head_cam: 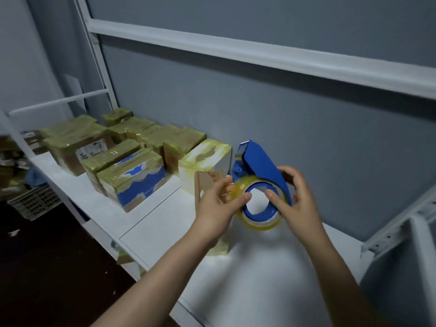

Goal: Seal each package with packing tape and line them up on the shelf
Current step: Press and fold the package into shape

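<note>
A blue tape dispenser (pixel 256 159) with a roll of clear yellowish packing tape (pixel 259 221) is held above the white shelf (pixel 153 223). My right hand (pixel 296 199) grips the dispenser's blue body and the roll from the right. My left hand (pixel 218 208) pinches the left edge of the roll. Behind and below my left hand stands a brown cardboard package (pixel 206 182), partly hidden, with taped lower edges. Several taped packages (pixel 132 178) stand in rows on the shelf to the left, next to a white taped box (pixel 204 161).
An upper shelf rail (pixel 259 53) runs overhead and a grey wall lies behind. A white shelf post (pixel 422 256) stands at the right. On the dark floor at the left sit a plastic crate (pixel 35 201) and other boxes.
</note>
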